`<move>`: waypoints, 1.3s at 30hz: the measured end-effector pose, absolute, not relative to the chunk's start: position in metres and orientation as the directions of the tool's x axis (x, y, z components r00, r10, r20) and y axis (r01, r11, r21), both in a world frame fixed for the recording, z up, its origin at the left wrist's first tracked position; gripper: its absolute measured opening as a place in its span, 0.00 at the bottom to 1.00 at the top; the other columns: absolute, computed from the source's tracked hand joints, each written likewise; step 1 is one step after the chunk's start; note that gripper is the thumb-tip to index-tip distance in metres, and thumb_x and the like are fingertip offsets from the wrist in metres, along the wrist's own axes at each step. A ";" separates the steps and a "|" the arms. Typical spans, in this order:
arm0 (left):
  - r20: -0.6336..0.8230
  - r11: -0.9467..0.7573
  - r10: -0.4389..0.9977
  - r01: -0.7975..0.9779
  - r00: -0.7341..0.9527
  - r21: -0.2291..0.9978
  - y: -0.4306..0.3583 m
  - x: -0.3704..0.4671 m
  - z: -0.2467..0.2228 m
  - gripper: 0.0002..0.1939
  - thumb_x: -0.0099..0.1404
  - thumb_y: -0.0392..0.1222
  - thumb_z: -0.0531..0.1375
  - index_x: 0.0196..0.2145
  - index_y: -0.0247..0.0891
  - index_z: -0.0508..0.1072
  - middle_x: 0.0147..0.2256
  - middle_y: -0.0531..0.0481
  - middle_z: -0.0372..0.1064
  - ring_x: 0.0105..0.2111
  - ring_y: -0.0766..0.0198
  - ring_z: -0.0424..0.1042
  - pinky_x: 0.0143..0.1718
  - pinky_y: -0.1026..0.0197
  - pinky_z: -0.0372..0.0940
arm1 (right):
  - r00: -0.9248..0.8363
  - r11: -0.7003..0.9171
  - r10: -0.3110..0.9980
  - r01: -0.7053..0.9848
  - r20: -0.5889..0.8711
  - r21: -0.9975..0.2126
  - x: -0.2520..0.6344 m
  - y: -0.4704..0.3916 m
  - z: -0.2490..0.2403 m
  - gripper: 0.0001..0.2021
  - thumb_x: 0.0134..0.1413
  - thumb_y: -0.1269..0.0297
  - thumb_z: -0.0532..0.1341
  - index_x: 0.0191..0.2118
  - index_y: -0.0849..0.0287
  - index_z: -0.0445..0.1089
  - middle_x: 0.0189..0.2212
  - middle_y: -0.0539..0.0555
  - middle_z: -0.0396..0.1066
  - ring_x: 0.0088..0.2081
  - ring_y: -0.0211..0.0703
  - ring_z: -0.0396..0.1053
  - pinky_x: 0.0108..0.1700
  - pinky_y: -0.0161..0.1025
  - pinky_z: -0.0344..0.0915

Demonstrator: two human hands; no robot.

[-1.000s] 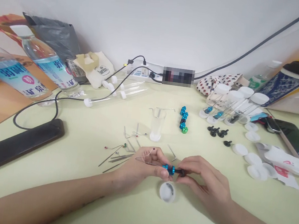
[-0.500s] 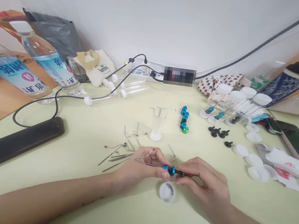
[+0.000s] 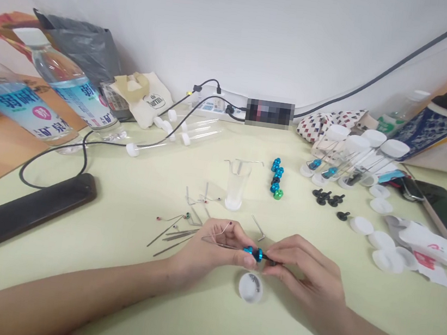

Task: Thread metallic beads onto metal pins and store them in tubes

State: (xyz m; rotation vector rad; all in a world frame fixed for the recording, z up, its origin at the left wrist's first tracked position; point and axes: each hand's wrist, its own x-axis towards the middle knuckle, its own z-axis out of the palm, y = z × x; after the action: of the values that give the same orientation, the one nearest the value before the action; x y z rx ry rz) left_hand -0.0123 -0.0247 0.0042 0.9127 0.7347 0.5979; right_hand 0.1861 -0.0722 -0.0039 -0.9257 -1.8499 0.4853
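Note:
Between finger and thumb, my left hand (image 3: pixel 211 247) pinches a blue ribbed metal fitting (image 3: pixel 259 255). A thin bent metal rod (image 3: pixel 213 242) with a small dark red ball tip runs back from it across the hand. My right hand (image 3: pixel 308 272) grips the black threaded piece (image 3: pixel 269 260) at the fitting's other end, its fingers covering most of it. Just below the hands sits a white cap (image 3: pixel 248 291) holding tiny metal parts. An L-shaped hex key (image 3: pixel 259 229) lies above them, and several ball-tipped rods and keys (image 3: pixel 179 233) lie to the left.
A clear tube (image 3: pixel 234 191) with a rod across its top stands mid-table. Blue and green fittings (image 3: pixel 275 177), black screws (image 3: pixel 322 196), lidded tubes (image 3: pixel 354 157) and white caps (image 3: pixel 382 240) lie right. A power bank (image 3: pixel 32 213) and water bottles (image 3: pixel 77 88) are left.
My right fingers have slid slightly left along the black piece, closer to the blue fitting, and cover more of it. My left hand stays nearly still.

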 end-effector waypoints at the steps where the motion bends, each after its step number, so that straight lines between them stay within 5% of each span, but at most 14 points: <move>1: -0.302 0.488 0.728 -0.155 0.616 0.859 -0.025 -0.013 0.004 0.08 0.50 0.33 0.70 0.29 0.34 0.75 0.29 0.51 0.77 0.29 0.67 0.75 0.37 0.64 0.68 | -0.234 0.625 0.778 0.375 0.583 -0.684 0.186 -0.072 -0.005 0.07 0.53 0.77 0.63 0.37 0.60 0.71 0.30 0.56 0.70 0.30 0.40 0.71 0.27 0.35 0.69; 14: -0.306 0.478 0.729 -0.135 0.612 0.868 -0.025 -0.013 0.002 0.09 0.50 0.35 0.70 0.29 0.34 0.75 0.29 0.50 0.77 0.29 0.67 0.75 0.37 0.64 0.68 | -0.234 0.517 0.855 0.316 0.463 -0.796 0.190 -0.071 -0.007 0.08 0.54 0.73 0.63 0.40 0.57 0.74 0.28 0.54 0.73 0.27 0.39 0.71 0.25 0.35 0.69; 29: -0.292 0.471 0.736 -0.152 0.610 0.869 -0.026 -0.013 0.004 0.08 0.51 0.33 0.70 0.30 0.33 0.76 0.30 0.50 0.77 0.30 0.69 0.74 0.37 0.67 0.68 | -0.249 0.586 0.810 0.362 0.531 -0.725 0.189 -0.072 -0.006 0.11 0.53 0.78 0.63 0.41 0.60 0.73 0.32 0.56 0.71 0.30 0.39 0.70 0.27 0.35 0.69; 39: -0.277 0.460 0.735 -0.155 0.620 0.874 -0.026 -0.013 0.002 0.08 0.51 0.33 0.70 0.30 0.33 0.76 0.31 0.50 0.78 0.31 0.69 0.75 0.37 0.67 0.68 | -0.174 0.285 0.954 0.285 0.243 -0.915 0.189 -0.074 -0.009 0.07 0.53 0.71 0.64 0.39 0.56 0.72 0.29 0.49 0.75 0.27 0.36 0.72 0.30 0.31 0.72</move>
State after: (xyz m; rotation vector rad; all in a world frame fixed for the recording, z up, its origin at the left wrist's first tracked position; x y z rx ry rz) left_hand -0.0133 -0.0258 0.0021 0.9403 0.7162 0.6087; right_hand 0.1886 -0.0745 -0.0086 -1.1513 -1.6542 0.9331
